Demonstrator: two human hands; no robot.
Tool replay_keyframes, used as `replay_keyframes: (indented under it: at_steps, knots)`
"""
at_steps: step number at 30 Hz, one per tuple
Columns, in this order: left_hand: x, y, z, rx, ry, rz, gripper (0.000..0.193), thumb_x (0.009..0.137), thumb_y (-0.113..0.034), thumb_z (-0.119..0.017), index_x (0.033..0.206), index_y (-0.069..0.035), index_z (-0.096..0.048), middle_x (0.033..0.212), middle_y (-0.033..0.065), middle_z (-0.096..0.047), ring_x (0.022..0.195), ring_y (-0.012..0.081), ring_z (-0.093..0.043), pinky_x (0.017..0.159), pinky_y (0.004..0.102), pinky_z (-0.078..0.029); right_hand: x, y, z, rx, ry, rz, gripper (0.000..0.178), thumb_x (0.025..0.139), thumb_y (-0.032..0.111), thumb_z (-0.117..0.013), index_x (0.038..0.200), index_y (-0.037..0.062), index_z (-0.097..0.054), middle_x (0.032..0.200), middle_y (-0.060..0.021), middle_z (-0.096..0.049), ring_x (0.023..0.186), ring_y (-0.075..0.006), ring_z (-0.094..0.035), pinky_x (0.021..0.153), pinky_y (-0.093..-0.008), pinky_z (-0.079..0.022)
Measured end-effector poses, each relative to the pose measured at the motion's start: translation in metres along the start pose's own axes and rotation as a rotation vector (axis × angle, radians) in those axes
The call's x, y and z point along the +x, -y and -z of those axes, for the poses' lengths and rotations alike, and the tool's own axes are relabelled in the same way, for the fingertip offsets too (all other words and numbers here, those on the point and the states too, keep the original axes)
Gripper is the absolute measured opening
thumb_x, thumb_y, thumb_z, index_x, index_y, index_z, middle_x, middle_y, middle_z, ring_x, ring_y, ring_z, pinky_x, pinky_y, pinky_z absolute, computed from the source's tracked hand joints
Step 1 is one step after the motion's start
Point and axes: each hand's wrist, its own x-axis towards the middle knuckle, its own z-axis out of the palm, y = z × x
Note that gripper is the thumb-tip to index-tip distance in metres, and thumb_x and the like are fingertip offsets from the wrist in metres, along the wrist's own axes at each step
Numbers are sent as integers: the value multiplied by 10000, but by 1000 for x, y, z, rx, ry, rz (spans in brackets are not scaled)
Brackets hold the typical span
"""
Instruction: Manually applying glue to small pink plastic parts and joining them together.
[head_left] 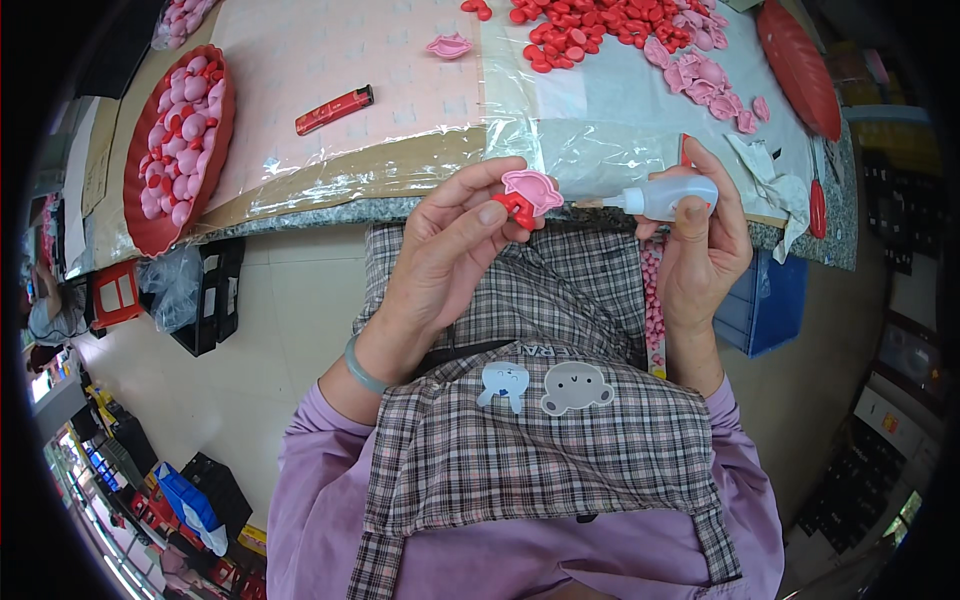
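Near the table's front edge, my left hand (pixel 455 235) pinches a small plastic figure piece, a pink hollow shell (pixel 533 188) with a red part (pixel 515 208) below it. The shell's hollow side faces up. My right hand (pixel 705 240) is closed around a small translucent squeeze bottle (pixel 672 197) with a white collar and a thin tip. That tip points left at the pink shell, a short gap away from it. A loose pink shell (pixel 449 46) lies farther back on the table.
At left stands a red tray (pixel 222 130) full of pink and red pieces. Piles of red pieces (pixel 590 30) and pink shells (pixel 700 80) lie at the back right, beside a red leaf-shaped tray (pixel 800 65). A red lighter (pixel 334 110), a crumpled tissue (pixel 768 180) and a red-handled tool (pixel 818 208) also lie there.
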Motion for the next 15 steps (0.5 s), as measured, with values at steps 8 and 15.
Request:
replay_keyframes:
  at_steps: [8,15]
  knots:
    - [-1,1,2,17,-7,-4,406,914,-130,-568,1288,9,-495,1149,178,-594,944,172,-612,844,281,-501,0,-1,1,3,-17,-9,460,955,223,-549,1290,-78,-457,954,-146,-622,678,-139,-581,563,-233,-485]
    - [-1,2,3,39,7,-4,432,906,-158,-572,1293,18,-491,1194,279,-566,938,195,-620,826,275,-511,1,-3,3,41,0,-9,456,959,209,-541,1296,-83,-444,961,-154,-622,682,-146,-587,559,-239,-490]
